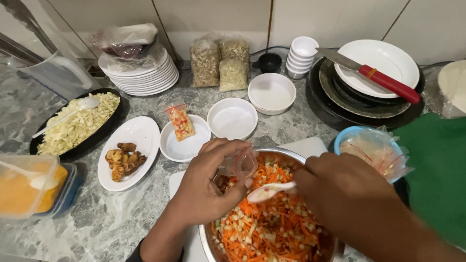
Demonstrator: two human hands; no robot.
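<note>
My left hand (pixel 206 187) holds a small clear plastic bag (pixel 239 166) open over a steel bowl (pixel 284 153) full of shredded carrot salad (pixel 272 228). In my right hand (pixel 342 191) is a white plastic spoon (pixel 267 191), its scoop at the mouth of the bag. A filled, sealed bag of the salad (pixel 181 122) lies on a small white plate (pixel 184 144) just beyond the bowl.
An oval white plate with fried pieces (pixel 125 157) and a black dish of shredded cabbage (pixel 77 125) lie to the left. Empty white bowls (pixel 233 119), stacked plates (pixel 143 75), a red-handled knife (pixel 374 75), a blue bowl of plastic bags (pixel 374 148) and a green board (pixel 437 165) surround the bowl.
</note>
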